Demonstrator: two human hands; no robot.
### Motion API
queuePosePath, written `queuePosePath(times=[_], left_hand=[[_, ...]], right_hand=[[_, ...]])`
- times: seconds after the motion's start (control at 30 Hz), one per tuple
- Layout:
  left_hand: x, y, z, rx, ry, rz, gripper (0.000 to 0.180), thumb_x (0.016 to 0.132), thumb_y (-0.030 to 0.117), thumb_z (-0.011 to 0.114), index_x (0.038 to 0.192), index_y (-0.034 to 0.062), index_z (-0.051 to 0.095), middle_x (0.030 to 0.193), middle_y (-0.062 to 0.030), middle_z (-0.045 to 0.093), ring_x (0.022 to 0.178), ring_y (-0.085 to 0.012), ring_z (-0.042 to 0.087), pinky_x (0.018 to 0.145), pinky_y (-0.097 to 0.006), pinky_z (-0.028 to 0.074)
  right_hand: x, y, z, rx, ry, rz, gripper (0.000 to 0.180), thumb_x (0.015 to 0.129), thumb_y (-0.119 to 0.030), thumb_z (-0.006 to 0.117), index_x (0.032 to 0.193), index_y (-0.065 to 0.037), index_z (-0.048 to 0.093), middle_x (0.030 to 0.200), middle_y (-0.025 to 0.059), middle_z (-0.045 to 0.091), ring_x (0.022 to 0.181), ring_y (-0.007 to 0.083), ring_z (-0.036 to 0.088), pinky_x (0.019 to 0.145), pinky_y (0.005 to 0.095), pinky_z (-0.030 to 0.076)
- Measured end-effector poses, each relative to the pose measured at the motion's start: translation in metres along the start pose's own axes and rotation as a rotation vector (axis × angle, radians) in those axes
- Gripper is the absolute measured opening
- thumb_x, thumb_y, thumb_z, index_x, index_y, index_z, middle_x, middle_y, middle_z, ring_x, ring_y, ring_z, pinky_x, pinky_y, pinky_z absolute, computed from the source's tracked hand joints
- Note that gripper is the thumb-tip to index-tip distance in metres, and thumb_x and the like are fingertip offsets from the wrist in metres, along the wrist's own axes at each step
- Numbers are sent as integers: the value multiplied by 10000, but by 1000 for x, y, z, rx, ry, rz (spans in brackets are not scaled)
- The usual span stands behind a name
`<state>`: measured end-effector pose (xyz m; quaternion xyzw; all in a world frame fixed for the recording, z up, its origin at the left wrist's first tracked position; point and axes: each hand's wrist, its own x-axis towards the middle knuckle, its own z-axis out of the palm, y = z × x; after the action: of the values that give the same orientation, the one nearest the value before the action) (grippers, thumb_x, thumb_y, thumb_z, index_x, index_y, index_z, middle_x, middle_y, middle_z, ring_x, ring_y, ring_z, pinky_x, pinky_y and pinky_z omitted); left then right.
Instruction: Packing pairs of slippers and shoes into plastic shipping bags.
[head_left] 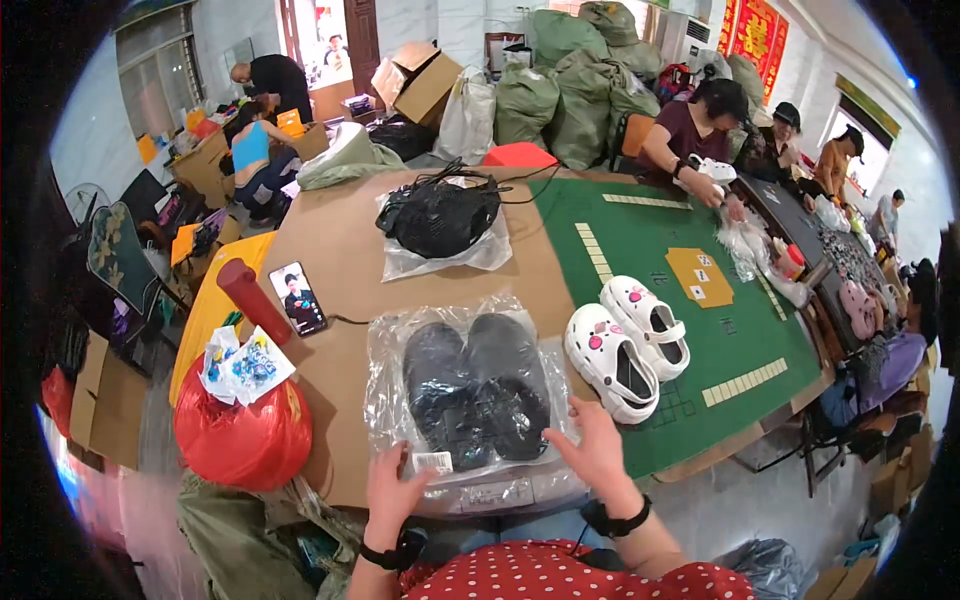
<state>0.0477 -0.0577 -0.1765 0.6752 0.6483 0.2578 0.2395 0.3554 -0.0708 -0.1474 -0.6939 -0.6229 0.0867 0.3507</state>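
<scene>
A pair of black clogs [475, 390] lies side by side inside a clear plastic bag [385, 365] on the brown table top. By the bag's lower left corner, close to a small white label, is my left hand [393, 488], thumb and fingers apart. My right hand [595, 448] is at the lower right edge, its thumb and forefinger spread around the bag's side; I cannot tell if it presses on the plastic. Just beyond that hand stands a pair of white clogs [612, 365] with pink charms. Beneath the bag's near edge lies another flat clear package [500, 492].
A black shoe bundle with cords [440, 215] lies on plastic farther back. Left are a phone [297, 298], a red cylinder [250, 300] and a red plastic roll [245, 435] topped with tissue. A green mat [655, 245] covers the right side; a co-worker [690, 140] handles white clogs there.
</scene>
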Motion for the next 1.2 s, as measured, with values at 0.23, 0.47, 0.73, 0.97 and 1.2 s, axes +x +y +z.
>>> queuePosePath(times=[0.23,0.47,0.73,0.97,1.2], left_hand=[[18,-5,28,-363,-131,-266,795,859,534,655,1334,-88,517,1310,-305,561,1299,-392,495,1073,-425,383],[19,31,7,-739,-335,-492,714,877,445,702,1222,-159,542,1039,-120,669,911,-132,581,793,-286,481],[-21,40,-18,-1179,-104,-249,716,785,141,810,1386,4,445,1228,-85,598,1144,-173,553,1007,-346,435],[-65,32,-122,-1324,253,-97,729,777,59,719,1435,-1,411,1350,-81,542,1250,-198,494,1064,-357,389],[-175,-15,-264,-1021,783,-372,519,701,94,656,1199,-40,595,1042,-116,680,893,-232,667,814,-347,539]], right_hand=[[-14,5,40,-33,-81,76,608,806,-470,738,1127,32,619,1019,210,633,1008,393,572,835,485,465],[-17,6,20,454,-36,235,465,787,-234,792,1108,60,629,959,117,648,896,208,597,796,346,466],[-39,-14,24,580,-12,65,610,754,-153,818,1254,35,524,1084,99,602,982,188,559,874,338,459],[-26,-41,22,667,-377,-355,590,715,-189,788,1232,-1,576,1036,131,598,968,240,551,803,341,436],[-16,-48,51,605,-360,-240,391,739,-64,732,1113,-20,631,964,100,631,909,227,583,747,333,451]])
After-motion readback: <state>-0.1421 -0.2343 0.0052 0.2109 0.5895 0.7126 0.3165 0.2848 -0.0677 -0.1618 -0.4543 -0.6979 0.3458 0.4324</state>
